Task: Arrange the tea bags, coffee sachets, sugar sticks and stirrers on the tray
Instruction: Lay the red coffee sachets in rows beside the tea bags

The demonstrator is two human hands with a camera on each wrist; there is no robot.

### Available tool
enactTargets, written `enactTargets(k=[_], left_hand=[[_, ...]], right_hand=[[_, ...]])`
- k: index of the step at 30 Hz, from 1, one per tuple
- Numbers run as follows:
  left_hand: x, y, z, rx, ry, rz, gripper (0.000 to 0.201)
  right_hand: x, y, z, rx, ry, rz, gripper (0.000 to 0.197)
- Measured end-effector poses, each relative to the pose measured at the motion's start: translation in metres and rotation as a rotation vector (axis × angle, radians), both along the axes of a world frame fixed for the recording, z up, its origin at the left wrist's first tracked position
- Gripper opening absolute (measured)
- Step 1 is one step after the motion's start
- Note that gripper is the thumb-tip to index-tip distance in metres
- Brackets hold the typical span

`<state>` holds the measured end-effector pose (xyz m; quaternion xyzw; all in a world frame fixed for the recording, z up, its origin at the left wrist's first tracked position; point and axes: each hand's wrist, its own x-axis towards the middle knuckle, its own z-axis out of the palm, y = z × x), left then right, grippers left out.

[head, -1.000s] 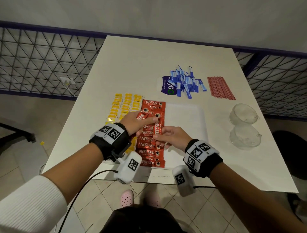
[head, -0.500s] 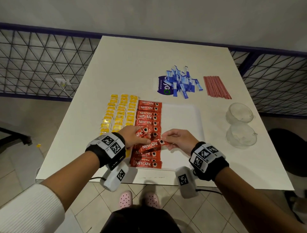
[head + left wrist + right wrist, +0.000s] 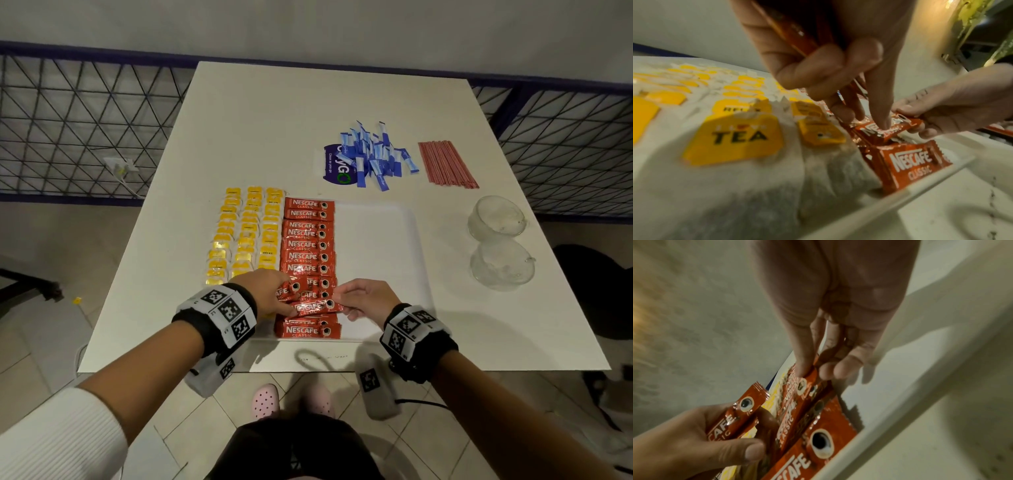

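My right hand (image 3: 368, 299) pinches the right end of a red Nescafé sachet (image 3: 317, 307) between thumb and fingertips, low in the centre of the frame. My left hand (image 3: 265, 291) grips spare sachets (image 3: 287, 290) in its curled fingers while one finger presses on the pinched sachet's left part. That sachet sits tilted over the lower end of the column of coffee sachets (image 3: 308, 245) on the white tray (image 3: 380, 246). Left of the column lie rows of yellow-tagged tea bags (image 3: 246, 233). Toward the upper right, on the white table (image 3: 274, 113), are a heap of blue sugar sticks (image 3: 375, 156) and a bundle of red stirrers (image 3: 447, 165); two glass cups (image 3: 500, 240) stand at the right.
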<state>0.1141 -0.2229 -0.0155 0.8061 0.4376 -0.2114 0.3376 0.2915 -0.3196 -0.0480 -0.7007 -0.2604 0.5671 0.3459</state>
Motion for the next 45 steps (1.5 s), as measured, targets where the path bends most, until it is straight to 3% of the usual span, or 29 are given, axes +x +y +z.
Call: enactTargets(k=[15, 33, 37, 42, 45], left_hand=[[0.002, 0.001, -0.005, 0.130, 0.094, -0.163, 0.052], [-0.001, 0.002, -0.005, 0.150, 0.104, -0.179, 0.049], [-0.001, 0.006, 0.002, 0.055, 0.045, -0.129, 0.051], [0.009, 0.007, 0.015, -0.138, -0.182, -0.018, 0.042], [0.014, 0.007, 0.021, -0.198, -0.270, 0.032, 0.038]], right_hand=[[-0.004, -0.001, -0.008, -0.057, -0.058, -0.059, 0.008], [-0.006, 0.000, -0.004, -0.052, -0.107, -0.012, 0.013], [-0.002, 0.004, 0.009, 0.024, -0.151, 0.033, 0.017], [-0.014, 0.019, 0.043, 0.167, -0.139, 0.216, 0.025], [-0.020, 0.029, 0.051, 0.223, -0.137, 0.248, 0.013]])
